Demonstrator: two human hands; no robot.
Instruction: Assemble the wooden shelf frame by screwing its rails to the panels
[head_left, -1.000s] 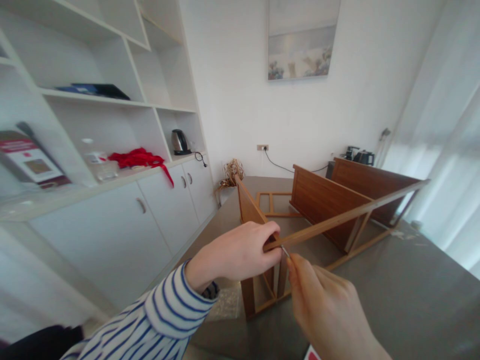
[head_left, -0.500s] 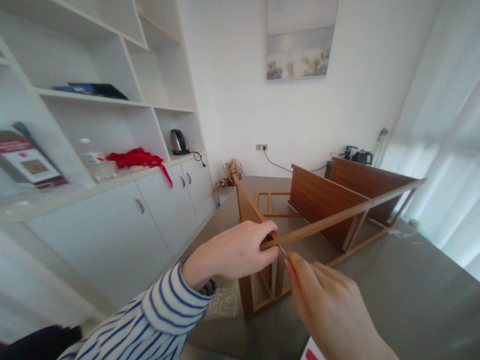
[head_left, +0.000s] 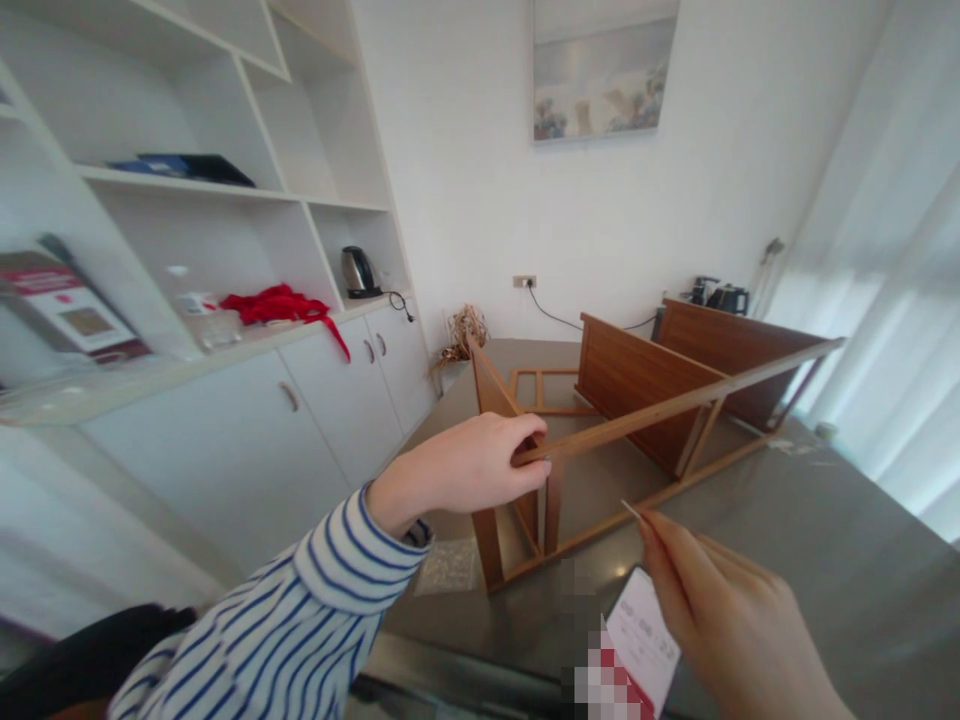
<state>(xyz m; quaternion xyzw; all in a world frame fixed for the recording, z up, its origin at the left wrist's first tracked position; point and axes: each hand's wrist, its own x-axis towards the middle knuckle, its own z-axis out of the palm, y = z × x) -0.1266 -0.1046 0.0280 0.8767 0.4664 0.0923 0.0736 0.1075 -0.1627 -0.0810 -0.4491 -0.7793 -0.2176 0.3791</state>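
My left hand [head_left: 472,465] is closed round the near corner of a brown wooden frame [head_left: 637,420], where a long thin rail meets an upright panel. My right hand [head_left: 720,610] is lower right, apart from the frame, pinching a thin metal pin or tool [head_left: 630,508] whose tip points up and left. The frame stands on the grey floor [head_left: 810,560], with two darker wooden panels [head_left: 637,375] upright inside it. My left arm wears a blue and white striped sleeve.
White cabinets and open shelves [head_left: 225,300] line the left wall, bearing a kettle [head_left: 356,272], red cloth [head_left: 274,305] and a box. A socket with a cable is on the far wall. White curtains hang at right. A white card [head_left: 637,640] hangs below my right hand.
My right hand has drawn back down and to the right, taking the thin metal piece away from the frame's corner. My left hand keeps its hold on the corner.
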